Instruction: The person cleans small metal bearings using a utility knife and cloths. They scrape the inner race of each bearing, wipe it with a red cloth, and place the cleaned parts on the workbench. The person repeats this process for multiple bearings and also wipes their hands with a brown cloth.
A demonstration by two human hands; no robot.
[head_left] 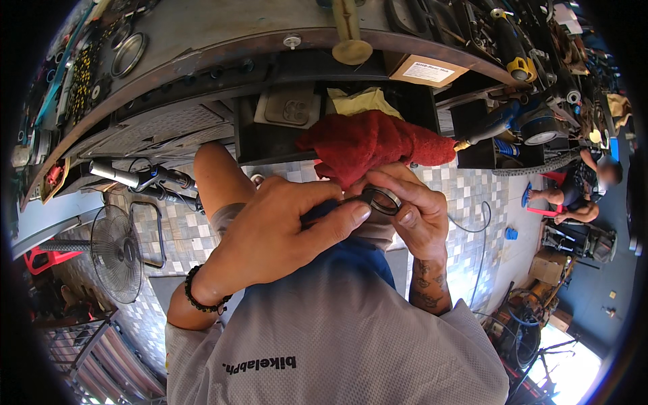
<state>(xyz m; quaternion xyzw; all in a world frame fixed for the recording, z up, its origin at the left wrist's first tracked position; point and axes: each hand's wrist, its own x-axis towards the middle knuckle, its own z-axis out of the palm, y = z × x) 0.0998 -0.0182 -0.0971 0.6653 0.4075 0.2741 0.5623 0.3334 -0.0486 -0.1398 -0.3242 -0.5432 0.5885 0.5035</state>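
Note:
Close in front of my chest, my right hand (417, 206) pinches a small metal ring (383, 200), which looks like a bearing, between thumb and fingers. My left hand (287, 226) is closed around a slim dark tool (320, 212), with its thumb beside the ring. The tool's tip seems to meet the near edge of the ring, but fingers cover most of it. Just beyond both hands, a red cloth (374, 143) hangs over the edge of an open drawer (266, 145).
A metal-edged workbench (223, 52) curves across the top. A yellow cloth (363, 101) and a cardboard box (428, 70) are by the drawer. Power tools (516, 64) crowd the right. A standing fan (117, 253) is at left; another person (586, 185) sits far right.

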